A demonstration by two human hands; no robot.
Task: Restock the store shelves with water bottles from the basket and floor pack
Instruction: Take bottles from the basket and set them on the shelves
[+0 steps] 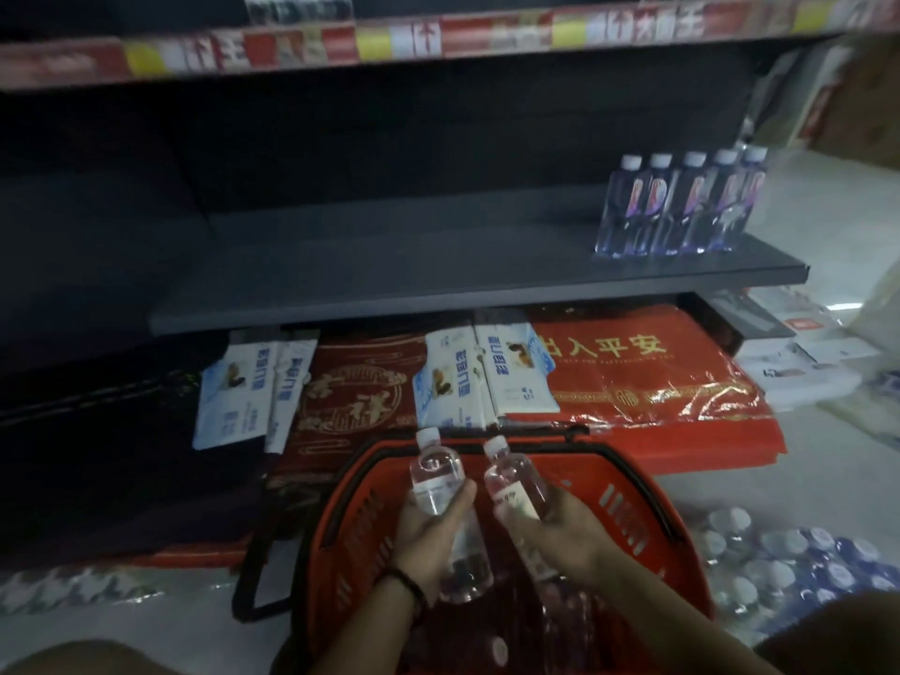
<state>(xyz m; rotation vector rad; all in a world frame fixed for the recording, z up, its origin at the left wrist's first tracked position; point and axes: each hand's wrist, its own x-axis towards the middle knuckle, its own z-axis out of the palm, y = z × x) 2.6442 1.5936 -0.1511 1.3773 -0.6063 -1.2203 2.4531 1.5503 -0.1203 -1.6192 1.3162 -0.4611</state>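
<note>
Over the red shopping basket [628,509] on the floor, my left hand [428,533] grips a clear water bottle [436,477] with a white cap. My right hand [560,533] grips a second clear bottle [511,479], its white cap tilted toward the left. More bottles lie dimly inside the basket below my right wrist. A shrink-wrapped floor pack of bottles [789,562] lies to the right of the basket. On the grey shelf [389,280], a row of several bottles [682,207] with purple labels stands at the right end.
Under the shelf lie red doormats [647,382] in plastic wrap and white-blue tissue packs [487,377]. The upper shelf edge carries a red and yellow price strip [438,36]. White packages [798,362] lie on the floor at the right. Black basket handle [258,577] hangs at the left.
</note>
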